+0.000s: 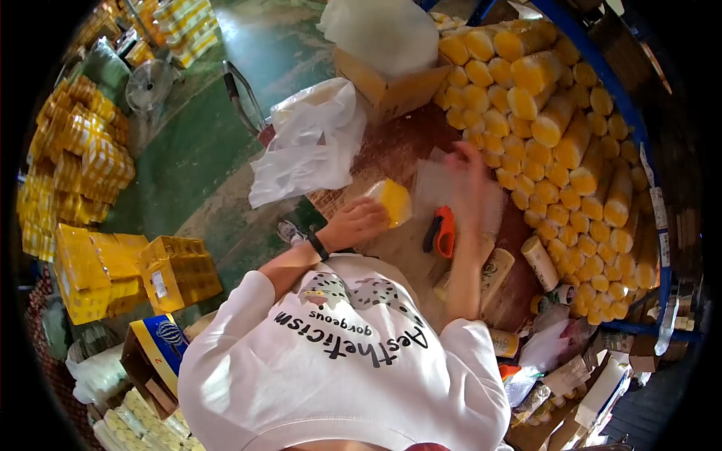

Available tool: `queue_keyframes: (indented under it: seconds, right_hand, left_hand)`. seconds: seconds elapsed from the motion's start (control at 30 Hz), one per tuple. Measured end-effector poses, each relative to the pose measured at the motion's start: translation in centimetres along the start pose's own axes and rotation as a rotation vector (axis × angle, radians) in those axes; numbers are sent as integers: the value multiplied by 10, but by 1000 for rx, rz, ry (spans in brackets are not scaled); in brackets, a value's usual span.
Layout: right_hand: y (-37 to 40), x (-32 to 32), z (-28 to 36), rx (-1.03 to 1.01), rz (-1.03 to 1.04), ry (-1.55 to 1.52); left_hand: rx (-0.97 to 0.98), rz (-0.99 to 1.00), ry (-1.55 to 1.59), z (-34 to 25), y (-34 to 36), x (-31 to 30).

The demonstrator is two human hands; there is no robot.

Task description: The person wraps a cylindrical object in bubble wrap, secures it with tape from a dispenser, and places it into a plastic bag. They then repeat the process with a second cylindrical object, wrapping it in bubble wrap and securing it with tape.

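My left hand (359, 223) is closed round one end of a short yellow roll (393, 203) in clear wrapping, over the wooden table (368, 169). Up and to the right, my right hand (468, 161) is smeared by motion at a translucent plastic sheet (444, 184); its fingers are not clear. Scissors with orange handles (444, 231) lie on the table between my forearms. Beige tubes (495, 272) with printing rest near my right forearm, and another tube (540, 263) lies further right.
Yellow-ended rolls (556, 128) are stacked high at the right inside a blue frame (639, 128). White plastic bags (312, 139) and a cardboard box (391, 86) stand beyond my hands. Taped yellow boxes (180, 274) and a fan (150, 85) are at the left.
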State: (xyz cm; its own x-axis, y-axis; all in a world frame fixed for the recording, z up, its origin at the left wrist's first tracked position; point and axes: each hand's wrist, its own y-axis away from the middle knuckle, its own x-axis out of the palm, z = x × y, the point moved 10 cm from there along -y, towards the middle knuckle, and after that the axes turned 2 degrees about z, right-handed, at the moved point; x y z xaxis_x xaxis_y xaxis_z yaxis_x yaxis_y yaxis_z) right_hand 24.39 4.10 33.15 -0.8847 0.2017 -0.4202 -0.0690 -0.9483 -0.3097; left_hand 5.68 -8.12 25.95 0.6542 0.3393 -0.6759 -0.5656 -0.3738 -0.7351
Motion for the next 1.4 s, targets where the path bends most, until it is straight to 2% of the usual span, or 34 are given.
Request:
queue_keyframes:
  seconds: [0.03,0.1,0.17,0.2,0.3,0.37,0.43,0.53,0.63,0.7,0.73,0.8,0.83,0.9,0.93,1.0,1.1,1.2,1.3,1.4]
  right_hand:
    - [18,56,-12,-169,145,26]
    - [32,110,-25,-202,398,135]
    - [21,123,-64,70,615,300]
    - [-1,96,-46,-53,394,537]
    - [-18,29,65,-352,-31,340]
    - [15,84,77,-546,100,727]
    - [61,157,-22,-198,729,706]
    - [42,109,37,-464,252,676]
    - [55,67,90,-558,-1,662]
    - [85,115,44,-549,227,743]
    - [93,132,33,-541,341,783]
    - [88,116,40,-548,308,472]
    - [89,105,43,-539,291,315]
    - [79,73,0,-209,103,-179]
    - [77,60,-28,-42,8,-422]
    - [77,17,-68,80,-257,-573]
    - [102,-13,-153,415,-77,131]
    - [154,-8,-217,400,75,914]
    - [199,4,-254,750,308,885]
    - [205,11,-263,534,104,902]
  left_hand:
    - [20,7,-5,-3,-1,1]
    - [42,27,-17,-5,-2,1]
    - [47,50,-31,-4,-4,0]
    - [46,52,-26,-7,0,0]
    - [53,26,-12,-6,5,4]
    - [62,-12,13,-6,6,3]
    - [101,19,-42,-14,5,-4]
    - [112,-14,-132,-15,2,-5]
    - [122,54,-132,-19,6,-4]
    - [171,121,-49,-20,16,4]
    - [157,85,12,-20,12,-8]
    - [118,6,128,-22,4,-31]
    - [8,-46,126,-14,4,-34]
    - [-214,-153,107,7,2,-37]
    - [-299,-91,117,18,-16,-40]
    - [-302,-7,156,28,-48,-36]
    - [-186,164,182,15,-72,1]
    - [-60,281,50,8,-68,45]
    - [-61,373,-29,21,-80,63]
    - [-98,357,44,53,-90,90]
